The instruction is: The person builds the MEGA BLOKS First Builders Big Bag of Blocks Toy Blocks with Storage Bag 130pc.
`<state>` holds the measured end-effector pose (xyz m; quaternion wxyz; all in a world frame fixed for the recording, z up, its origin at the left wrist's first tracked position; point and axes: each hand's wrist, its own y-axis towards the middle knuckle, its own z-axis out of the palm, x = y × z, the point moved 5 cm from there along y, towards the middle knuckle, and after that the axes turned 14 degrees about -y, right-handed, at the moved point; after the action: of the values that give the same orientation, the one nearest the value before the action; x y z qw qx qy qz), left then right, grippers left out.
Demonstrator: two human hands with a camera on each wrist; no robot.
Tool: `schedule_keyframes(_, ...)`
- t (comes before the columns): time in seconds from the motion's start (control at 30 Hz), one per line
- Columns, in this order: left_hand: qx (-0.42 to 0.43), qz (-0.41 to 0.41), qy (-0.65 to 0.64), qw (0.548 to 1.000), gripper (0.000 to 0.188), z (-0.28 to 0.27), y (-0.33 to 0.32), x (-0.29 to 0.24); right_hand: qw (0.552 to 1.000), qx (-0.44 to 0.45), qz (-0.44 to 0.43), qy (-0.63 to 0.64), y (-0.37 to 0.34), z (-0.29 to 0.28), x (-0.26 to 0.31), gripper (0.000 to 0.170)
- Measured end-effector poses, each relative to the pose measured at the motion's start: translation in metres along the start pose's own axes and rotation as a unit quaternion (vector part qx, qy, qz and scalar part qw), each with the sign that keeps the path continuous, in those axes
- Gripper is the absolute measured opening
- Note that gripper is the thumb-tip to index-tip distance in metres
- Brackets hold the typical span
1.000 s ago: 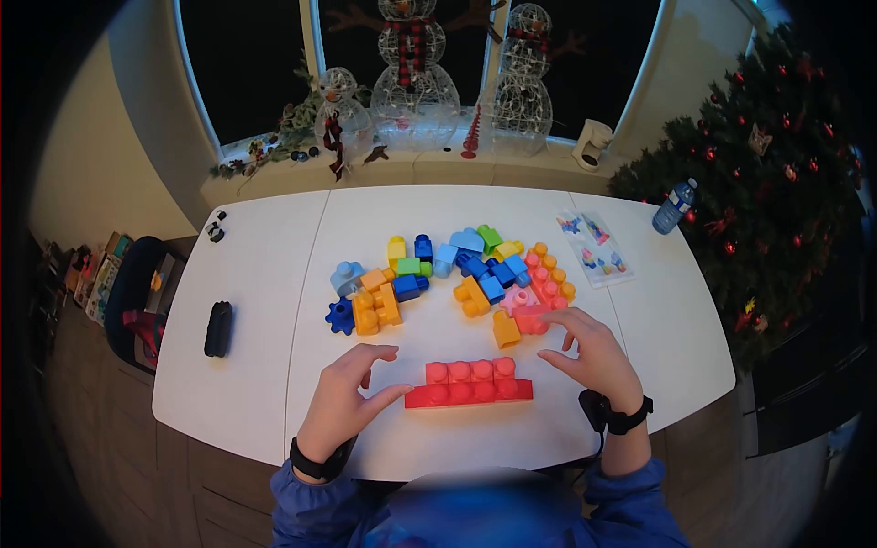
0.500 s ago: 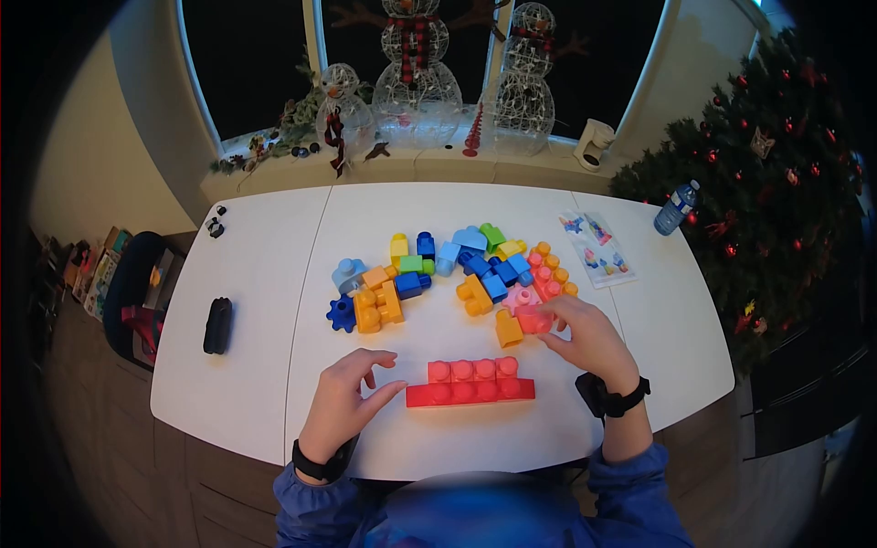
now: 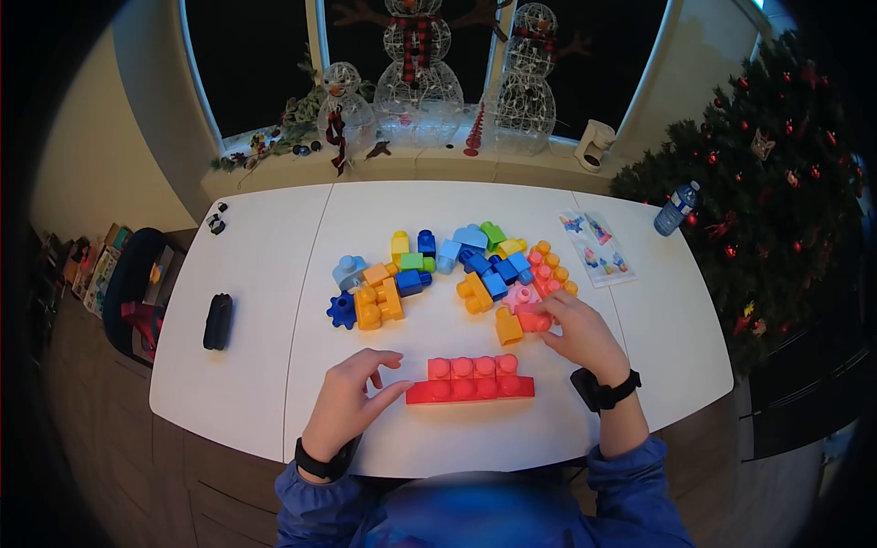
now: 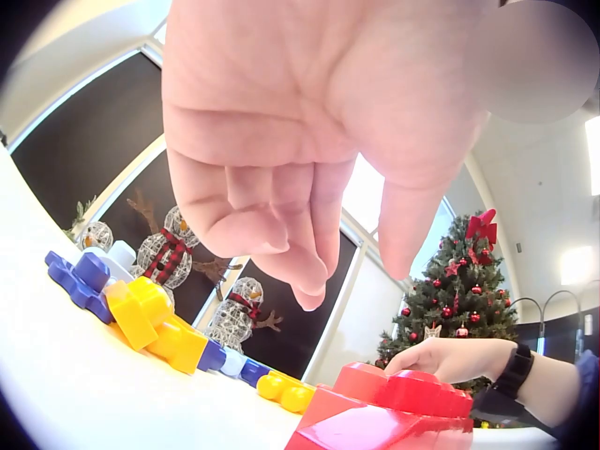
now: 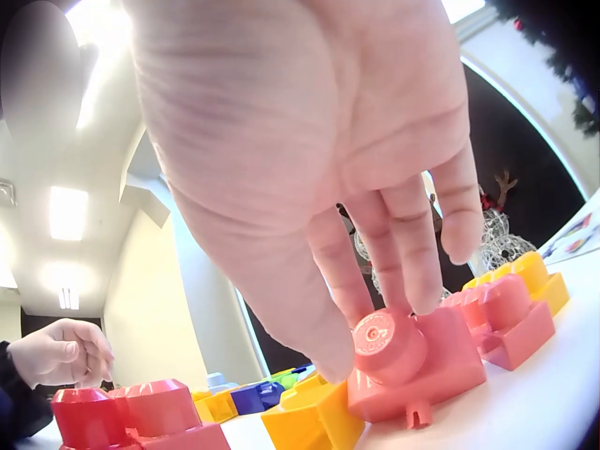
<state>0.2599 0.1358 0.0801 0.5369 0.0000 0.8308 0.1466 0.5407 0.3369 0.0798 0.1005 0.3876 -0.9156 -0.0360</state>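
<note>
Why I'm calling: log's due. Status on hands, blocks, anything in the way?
Right hand pinching pink block. Left hand holding nothing, beside red blocks. Orange block close beside pink one, might snag.

Loose blue fabric sleeves (image 3: pixel 315 504) showed at the frame's lower left and lower right; above them ran black wristbands (image 3: pixel 624 391), the right bearing a boxy black module (image 3: pixel 591 391).
</note>
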Motion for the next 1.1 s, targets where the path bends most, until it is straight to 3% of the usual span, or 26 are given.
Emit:
schedule_keyframes(0.37,0.045,-0.010,0.019,0.999,0.047,0.013,0.005,0.000,1.000,0.022,0.012,0.005,0.003,0.004,-0.002,0.035)
schedule_keyframes(0.57,0.040,-0.016,0.020,0.999,0.045,0.013,0.001,-0.001,0.993,-0.081,-0.083,-0.024,0.010,-0.003,0.016,0.042)
schedule_keyframes(0.77,0.040,-0.018,0.021,0.999,0.043,0.012,-0.001,-0.001,0.996,0.008,-0.084,-0.009,0.028,0.005,0.026,0.042)
schedule_keyframes(1.0,0.045,0.014,0.039,0.998,0.042,0.006,0.007,0.001,0.997,0.016,-0.071,-0.016,0.033,0.010,0.027,0.036)
schedule_keyframes(1.1,0.003,0.032,0.089,0.995,0.042,-0.013,0.030,0.013,0.997,0.006,-0.076,-0.004,0.034,0.011,0.023,0.034)
